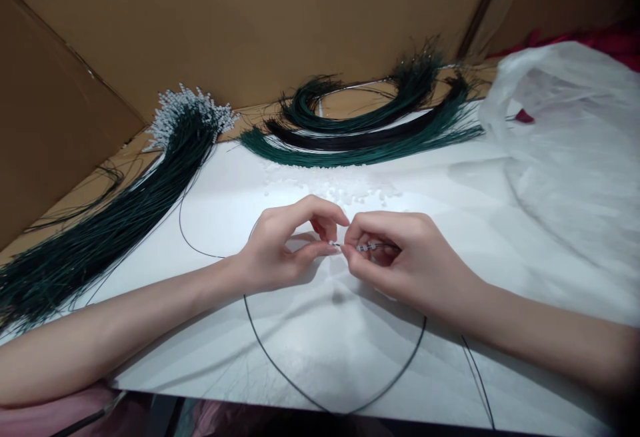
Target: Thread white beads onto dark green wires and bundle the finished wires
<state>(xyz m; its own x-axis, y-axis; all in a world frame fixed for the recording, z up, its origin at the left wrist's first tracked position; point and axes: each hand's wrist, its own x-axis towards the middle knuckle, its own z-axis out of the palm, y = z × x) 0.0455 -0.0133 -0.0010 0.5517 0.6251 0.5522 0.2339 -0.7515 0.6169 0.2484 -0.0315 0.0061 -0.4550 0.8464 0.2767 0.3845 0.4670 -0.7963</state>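
Near the middle of the white board, my left hand [280, 244] has a tiny white bead [333, 243] at its thumb tip, with the index finger arched above. My right hand [405, 244] is closed in a pinch on a thin dark wire [380, 246], whose tip meets that bead. Several small white beads [366, 248] sit along the wire inside the right palm. A dark wire loop [270, 354] hangs below both hands toward the board's front edge. Whether the bead is fully on the wire tip cannot be made out.
Loose white beads [345, 184] lie scattered behind my hands. A long bundle of dark green wires with white beaded tips [185, 117] rests at the left. Curved bundles of bare green wire [350, 150] lie at the back. A translucent plastic bag [575, 144] covers the right side; cardboard walls [250, 17] stand behind.
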